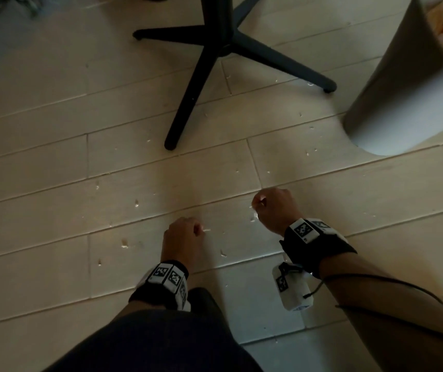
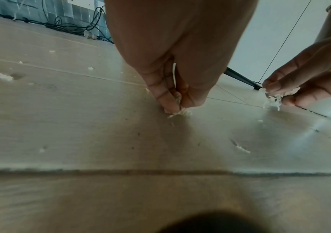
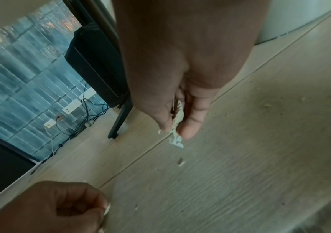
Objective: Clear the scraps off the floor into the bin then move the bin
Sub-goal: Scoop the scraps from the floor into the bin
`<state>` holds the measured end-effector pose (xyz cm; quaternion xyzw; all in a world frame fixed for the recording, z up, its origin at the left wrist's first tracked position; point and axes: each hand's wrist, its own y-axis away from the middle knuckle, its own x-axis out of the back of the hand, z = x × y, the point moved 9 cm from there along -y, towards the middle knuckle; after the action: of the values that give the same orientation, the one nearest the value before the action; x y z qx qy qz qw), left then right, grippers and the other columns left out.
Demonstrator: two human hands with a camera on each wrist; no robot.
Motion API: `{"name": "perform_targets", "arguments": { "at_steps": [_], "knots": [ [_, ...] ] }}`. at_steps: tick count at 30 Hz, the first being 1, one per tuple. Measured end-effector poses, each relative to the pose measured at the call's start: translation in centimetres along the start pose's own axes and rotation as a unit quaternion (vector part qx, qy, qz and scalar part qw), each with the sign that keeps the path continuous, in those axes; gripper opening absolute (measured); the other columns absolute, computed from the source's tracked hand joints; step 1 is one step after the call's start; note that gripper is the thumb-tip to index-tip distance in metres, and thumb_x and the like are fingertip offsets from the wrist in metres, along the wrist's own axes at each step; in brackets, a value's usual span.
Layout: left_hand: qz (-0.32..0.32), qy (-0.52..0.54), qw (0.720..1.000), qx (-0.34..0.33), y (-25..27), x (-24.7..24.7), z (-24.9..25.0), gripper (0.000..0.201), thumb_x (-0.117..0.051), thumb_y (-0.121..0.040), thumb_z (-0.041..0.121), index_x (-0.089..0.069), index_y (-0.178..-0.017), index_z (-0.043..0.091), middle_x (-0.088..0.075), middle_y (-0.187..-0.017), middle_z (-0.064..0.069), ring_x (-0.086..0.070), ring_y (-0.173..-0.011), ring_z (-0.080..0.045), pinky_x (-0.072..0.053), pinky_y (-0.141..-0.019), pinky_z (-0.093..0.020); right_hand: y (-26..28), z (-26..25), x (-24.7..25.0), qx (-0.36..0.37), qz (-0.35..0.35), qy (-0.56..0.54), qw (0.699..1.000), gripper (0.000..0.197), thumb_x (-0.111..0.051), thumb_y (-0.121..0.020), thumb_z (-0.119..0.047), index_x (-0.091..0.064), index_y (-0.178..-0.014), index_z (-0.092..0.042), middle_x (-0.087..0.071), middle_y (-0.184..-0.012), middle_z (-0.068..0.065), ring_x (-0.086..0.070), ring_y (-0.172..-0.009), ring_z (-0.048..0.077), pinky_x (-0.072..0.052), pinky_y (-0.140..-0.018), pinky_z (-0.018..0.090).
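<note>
Several small white scraps (image 1: pixel 125 243) lie scattered over the pale plank floor (image 1: pixel 54 183). My left hand (image 1: pixel 185 232) hangs low over the floor and pinches a white scrap (image 2: pixel 180 112) between thumb and fingertips. My right hand (image 1: pixel 271 205) is to its right, slightly farther out, and grips a clump of white scraps (image 3: pixel 177 124) that hangs from its fingertips. In the left wrist view the right hand's clump (image 2: pixel 274 100) dangles just above the floor. The grey bin (image 1: pixel 394 84) stands at the far right, its opening partly cut off by the frame.
A black chair base (image 1: pixel 215 49) with spread legs stands on the floor ahead of my hands, between them and the far wall. Cables (image 2: pixel 74 28) run along the wall at the back. My knee (image 1: pixel 161 339) is below the left hand.
</note>
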<state>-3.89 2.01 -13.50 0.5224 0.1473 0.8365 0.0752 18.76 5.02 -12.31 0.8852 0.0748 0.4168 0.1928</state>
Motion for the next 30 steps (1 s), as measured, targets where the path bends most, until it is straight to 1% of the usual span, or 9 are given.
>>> {"name": "perform_targets", "arguments": {
  "at_steps": [2,6,11,14,17,21,25,28,30],
  "knots": [
    [-0.026,0.013,0.999,0.013,-0.5,-0.3,0.1,0.007,-0.067,-0.083,0.016,-0.073,-0.087,0.014,-0.071,-0.091,-0.007,-0.065,-0.087,-0.027,-0.046,-0.076,-0.03,0.1,0.1,0.7,-0.001,0.005,-0.004,1.0,0.018,-0.061,-0.083,-0.011,-0.079,-0.085,-0.014,-0.076,-0.098,0.01,-0.068,-0.096,0.03,-0.054,-0.085,0.033],
    [-0.036,0.097,0.995,0.013,-1.2,-0.4,2.0,0.008,-0.07,-0.074,0.024,-0.07,-0.067,0.019,-0.071,-0.066,0.001,-0.069,-0.073,-0.02,-0.043,-0.062,-0.021,0.3,0.4,2.8,-0.011,0.034,-0.036,0.999,0.018,-0.061,-0.087,-0.014,-0.079,-0.089,-0.011,-0.076,-0.097,0.011,-0.069,-0.097,0.029,-0.047,-0.077,0.023],
    [-0.022,0.202,0.979,-0.028,-2.5,1.7,8.3,0.008,-0.07,-0.082,0.014,-0.075,-0.077,0.019,-0.07,-0.066,0.003,-0.062,-0.058,-0.003,-0.044,-0.055,-0.007,0.4,0.5,8.4,-0.018,0.069,-0.081,0.994,0.021,-0.06,-0.088,-0.018,-0.078,-0.09,-0.007,-0.077,-0.088,0.015,-0.071,-0.094,0.028,-0.054,-0.089,0.032],
    [-0.022,0.26,0.963,-0.072,-3.8,3.4,13.6,0.012,-0.07,-0.081,0.01,-0.074,-0.075,0.02,-0.069,-0.065,0.002,-0.06,-0.053,0.001,-0.047,-0.057,-0.013,0.5,0.7,12.6,-0.021,0.093,-0.128,0.987,0.017,-0.062,-0.089,-0.02,-0.077,-0.086,-0.011,-0.076,-0.075,0.008,-0.071,-0.076,0.016,-0.054,-0.082,0.026],
    [-0.032,0.307,0.94,-0.142,-4.7,5.8,20.3,0.011,-0.069,-0.08,0.01,-0.073,-0.075,0.019,-0.07,-0.065,0.001,-0.062,-0.058,-0.01,-0.053,-0.063,-0.025,0.7,-0.2,17.3,0.005,0.129,-0.156,0.979,0.014,-0.064,-0.089,-0.02,-0.074,-0.079,-0.018,-0.073,-0.066,0.002,-0.067,-0.061,0.008,-0.054,-0.073,0.023],
    [-0.079,0.344,0.909,-0.222,-5.0,9.0,30.1,0.007,-0.066,-0.088,0.01,-0.073,-0.089,0.011,-0.072,-0.081,-0.008,-0.066,-0.072,-0.013,-0.057,-0.071,-0.024,1.9,-1.1,24.6,0.047,0.2,-0.196,0.959,0.014,-0.064,-0.088,-0.016,-0.073,-0.078,-0.017,-0.072,-0.066,0.002,-0.067,-0.059,0.007,-0.059,-0.069,0.024],
    [-0.094,0.356,0.889,-0.274,-5.6,11.5,39.0,0.007,-0.064,-0.091,0.009,-0.07,-0.093,0.01,-0.07,-0.08,-0.005,-0.066,-0.068,-0.007,-0.055,-0.067,-0.018,2.9,-0.1,32.7,0.065,0.267,-0.231,0.933,0.011,-0.066,-0.085,-0.013,-0.074,-0.079,-0.014,-0.072,-0.069,0.008,-0.07,-0.061,0.016,-0.058,-0.063,0.027],
    [-0.067,0.339,0.882,-0.32,-6.2,13.3,45.1,0.008,-0.066,-0.088,0.011,-0.072,-0.092,0.009,-0.071,-0.08,-0.006,-0.066,-0.066,-0.009,-0.057,-0.067,-0.023,2.9,1.3,38.3,0.045,0.297,-0.237,0.924,0.007,-0.068,-0.083,-0.013,-0.075,-0.08,-0.011,-0.071,-0.065,0.004,-0.065,-0.052,0.006,-0.053,-0.054,0.02],
    [-0.053,0.332,0.88,-0.335,-7.0,13.7,48.6,0.006,-0.069,-0.083,0.014,-0.074,-0.085,0.012,-0.072,-0.078,-0.006,-0.068,-0.067,-0.012,-0.062,-0.072,-0.033,2.8,2.5,41.4,0.027,0.311,-0.247,0.917,0.006,-0.07,-0.083,-0.01,-0.075,-0.082,-0.011,-0.072,-0.069,0.005,-0.071,-0.059,0.009,-0.056,-0.057,0.021]
  ]
}}
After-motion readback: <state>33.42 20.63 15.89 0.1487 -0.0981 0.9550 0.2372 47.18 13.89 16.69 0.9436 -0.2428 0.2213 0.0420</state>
